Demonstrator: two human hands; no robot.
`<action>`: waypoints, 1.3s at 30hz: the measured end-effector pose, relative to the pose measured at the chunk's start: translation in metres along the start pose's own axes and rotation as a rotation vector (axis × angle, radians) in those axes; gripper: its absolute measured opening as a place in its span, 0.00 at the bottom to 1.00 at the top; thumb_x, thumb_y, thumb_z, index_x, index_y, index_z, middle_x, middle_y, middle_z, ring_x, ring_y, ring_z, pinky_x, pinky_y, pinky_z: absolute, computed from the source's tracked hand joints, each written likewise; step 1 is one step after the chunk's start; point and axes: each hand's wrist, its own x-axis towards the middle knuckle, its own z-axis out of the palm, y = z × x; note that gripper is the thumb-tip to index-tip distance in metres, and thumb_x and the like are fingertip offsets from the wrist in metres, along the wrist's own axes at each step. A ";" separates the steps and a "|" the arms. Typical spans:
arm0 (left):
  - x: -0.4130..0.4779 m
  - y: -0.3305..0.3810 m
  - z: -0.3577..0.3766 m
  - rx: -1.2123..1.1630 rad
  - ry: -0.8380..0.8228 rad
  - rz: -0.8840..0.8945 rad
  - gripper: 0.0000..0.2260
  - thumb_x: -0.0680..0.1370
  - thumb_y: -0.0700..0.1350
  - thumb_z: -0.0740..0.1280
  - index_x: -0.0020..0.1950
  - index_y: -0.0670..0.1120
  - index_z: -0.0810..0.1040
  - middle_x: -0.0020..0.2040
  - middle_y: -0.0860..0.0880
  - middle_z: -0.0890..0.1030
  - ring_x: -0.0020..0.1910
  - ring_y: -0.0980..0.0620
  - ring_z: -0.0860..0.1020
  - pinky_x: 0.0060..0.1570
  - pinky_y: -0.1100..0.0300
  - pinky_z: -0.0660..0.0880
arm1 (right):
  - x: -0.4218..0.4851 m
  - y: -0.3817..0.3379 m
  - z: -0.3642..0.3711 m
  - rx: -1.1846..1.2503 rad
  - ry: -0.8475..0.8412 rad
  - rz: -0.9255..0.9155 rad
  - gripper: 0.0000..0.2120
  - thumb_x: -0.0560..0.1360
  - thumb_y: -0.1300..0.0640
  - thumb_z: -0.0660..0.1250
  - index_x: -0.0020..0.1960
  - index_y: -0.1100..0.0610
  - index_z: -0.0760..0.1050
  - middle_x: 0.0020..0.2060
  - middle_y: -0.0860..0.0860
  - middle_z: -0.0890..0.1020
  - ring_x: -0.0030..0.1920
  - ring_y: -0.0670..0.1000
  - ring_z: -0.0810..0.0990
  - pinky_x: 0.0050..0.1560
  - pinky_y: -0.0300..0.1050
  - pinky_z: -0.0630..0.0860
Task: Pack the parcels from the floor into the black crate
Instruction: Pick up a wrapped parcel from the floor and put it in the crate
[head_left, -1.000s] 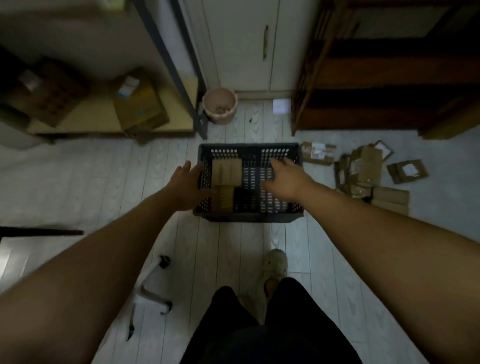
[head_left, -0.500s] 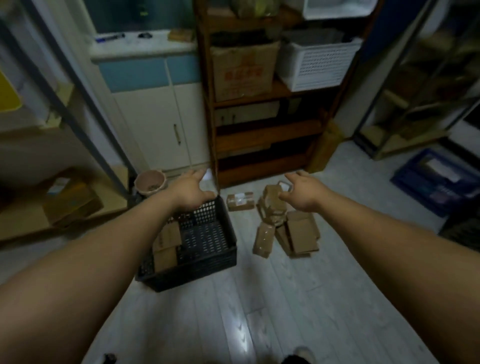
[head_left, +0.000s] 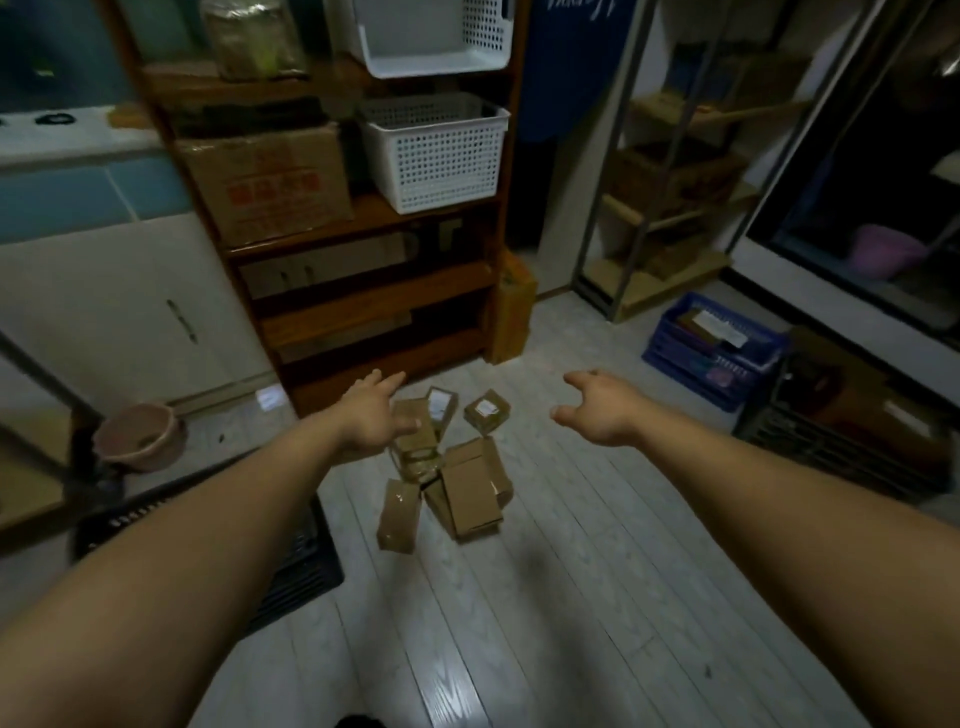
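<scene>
Several brown cardboard parcels (head_left: 470, 488) lie in a loose heap on the pale floorboards in the middle of the view; one small square parcel (head_left: 487, 410) sits at the heap's far right and a long one (head_left: 399, 515) at its near left. My left hand (head_left: 370, 419) hovers over the heap's left side with fingers spread, holding nothing. My right hand (head_left: 597, 408) reaches out to the right of the heap, fingers relaxed, empty. The black crate (head_left: 304, 564) stands at the lower left, mostly hidden behind my left forearm.
A dark wooden shelf unit (head_left: 374, 291) with a cardboard box and white baskets stands behind the parcels. A pink bucket (head_left: 140, 436) sits at the left. A blue crate (head_left: 714, 348) and a dark crate (head_left: 841, 441) stand at the right by a metal rack.
The view has swung right from the crate to the parcel heap. Both hands left the crate and now reach out over the parcels, empty.
</scene>
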 end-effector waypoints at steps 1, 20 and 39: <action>0.005 0.002 0.002 0.002 0.000 -0.021 0.35 0.77 0.56 0.64 0.78 0.53 0.48 0.79 0.47 0.46 0.77 0.43 0.47 0.75 0.46 0.52 | 0.009 0.004 -0.001 0.017 -0.008 -0.004 0.34 0.77 0.41 0.61 0.77 0.53 0.55 0.76 0.55 0.57 0.74 0.57 0.61 0.71 0.52 0.61; 0.219 -0.032 0.002 -0.290 -0.176 -0.218 0.29 0.78 0.47 0.65 0.76 0.44 0.57 0.75 0.43 0.61 0.73 0.44 0.61 0.71 0.54 0.58 | 0.245 0.011 0.015 0.143 -0.267 0.101 0.35 0.77 0.41 0.61 0.77 0.56 0.54 0.76 0.57 0.59 0.74 0.57 0.62 0.72 0.49 0.61; 0.456 -0.145 0.170 -0.644 -0.061 -0.715 0.29 0.78 0.45 0.65 0.76 0.44 0.57 0.73 0.45 0.65 0.70 0.46 0.66 0.58 0.64 0.62 | 0.582 -0.030 0.270 0.282 -0.713 -0.055 0.30 0.78 0.48 0.63 0.75 0.58 0.59 0.70 0.57 0.68 0.69 0.58 0.67 0.67 0.47 0.64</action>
